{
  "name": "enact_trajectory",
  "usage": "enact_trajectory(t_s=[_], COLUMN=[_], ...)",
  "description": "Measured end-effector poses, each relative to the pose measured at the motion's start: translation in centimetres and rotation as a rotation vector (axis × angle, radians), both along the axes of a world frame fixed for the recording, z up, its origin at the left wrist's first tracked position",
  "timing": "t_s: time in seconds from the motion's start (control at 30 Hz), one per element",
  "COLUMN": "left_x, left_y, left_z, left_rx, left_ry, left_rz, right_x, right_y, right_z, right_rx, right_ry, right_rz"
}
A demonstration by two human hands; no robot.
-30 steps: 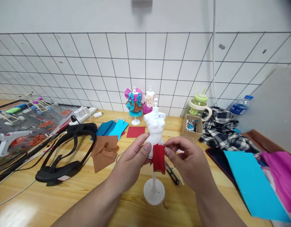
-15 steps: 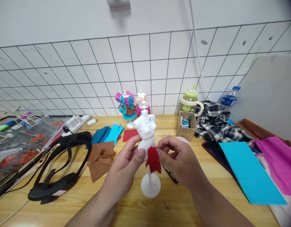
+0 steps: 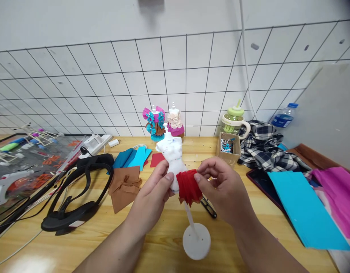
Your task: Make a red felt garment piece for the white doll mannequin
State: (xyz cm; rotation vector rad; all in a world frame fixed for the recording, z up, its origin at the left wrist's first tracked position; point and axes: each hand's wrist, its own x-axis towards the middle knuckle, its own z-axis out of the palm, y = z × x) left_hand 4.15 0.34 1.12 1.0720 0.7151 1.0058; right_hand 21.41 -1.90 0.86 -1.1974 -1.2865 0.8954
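Left hand (image 3: 153, 189), curled about halfway, gripped a white dress form (image 3: 171, 149) at the hip, its thumb pressed near the front and its other fingers partly hidden behind. Right hand (image 3: 224, 189), thumb and forefinger brought together and the remaining fingers loosely bent, pinched the outer upper corner of a pleated red cloth (image 3: 189, 185) with a ragged lower edge. That cloth lay on the form's lower body, at 5 o'clock from its waist. The form itself was between the hands, leaning with its neck toward 11 o'clock and its round base (image 3: 196, 242) toward 5; whether the base touched the bench (image 3: 160, 250) could not be told. With the form's waist as the clock's centre and 12 pointing at the wall, black snips (image 3: 209, 209) lay at about 4:30, just beside the right hand. One dressed form (image 3: 153, 120) stood at 11 o'clock and a second dressed form (image 3: 175, 118) at 12. Toward 2 o'clock, a green-lidded cup (image 3: 236, 113) stood behind a small cardboard box (image 3: 228, 157). Checked fabric (image 3: 266, 146) was heaped near 3, and a bright blue sheet (image 3: 308, 208) lay between 3 and 4. Brown cloth (image 3: 125, 189) lay between 8 and 9, next to a black headset (image 3: 69, 218).
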Motion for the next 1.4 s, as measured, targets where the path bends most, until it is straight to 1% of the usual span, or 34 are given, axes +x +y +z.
enact_trajectory(t_s=[0.07,0.13,0.2,0.27,0.37,0.5,0.57,0.63,0.77,0.83,0.87,0.97,1.1,1.17,1.3,1.4], left_x=[-0.1,-0.2,-0.1,0.0,0.1,0.0,-0.1,-0.1,-0.3,-0.4,-0.4,-0.4,-0.2,-0.2,-0.1,-0.2], left_y=[0.0,0.0,0.1,0.1,0.1,0.0,-0.2,-0.4,-0.4,-0.4,-0.3,-0.2,-0.3,-0.3,-0.3,-0.3], left_z=[0.2,0.3,0.1,-0.1,-0.4,-0.1,0.1,0.3,0.4,0.4,0.5,0.5,0.4,0.3,0.5,0.6], left_rx=[-0.037,-0.031,0.007,0.045,0.094,0.184,0.218,0.24,0.252,0.266,0.281,0.322,0.309,0.308,0.325,0.331], left_ry=[-0.042,-0.061,-0.045,-0.008,0.035,0.084,0.111,0.127,0.152,0.162,0.162,0.165,0.185,0.188,0.205,0.213], left_rz=[-0.095,-0.192,-0.225,-0.201,-0.127,-0.027,0.011,0.031,0.047,0.064,0.077,0.1,0.078,0.078,0.095,0.091], right_x=[-0.1,-0.2,-0.3,-0.3,-0.1,0.0,-0.1,-0.2,-0.3,-0.3,-0.3,-0.7,-1.2,-1.3,-1.0,-0.7], right_y=[0.0,0.1,0.0,0.0,-0.2,-0.7,-0.9,-0.9,-0.5,-0.4,-0.4,-0.6,-0.9,-1.0,-1.0,-0.9], right_z=[-0.1,-0.1,-0.1,0.0,0.1,0.4,0.4,0.4,0.2,0.1,0.2,0.2,0.2,0.3,0.5,0.6], right_rx=[-0.006,-0.001,0.02,0.042,0.084,0.226,0.282,0.268,0.075,0.006,-0.004,0.039,0.122,0.164,0.226,0.239], right_ry=[0.08,0.116,0.111,0.084,0.015,-0.102,-0.123,-0.092,0.081,0.11,0.091,-0.03,-0.187,-0.238,-0.247,-0.238], right_rz=[0.009,0.006,0.01,0.013,0.001,0.013,0.035,0.059,0.11,0.124,0.128,0.118,0.017,0.0,-0.014,-0.044])
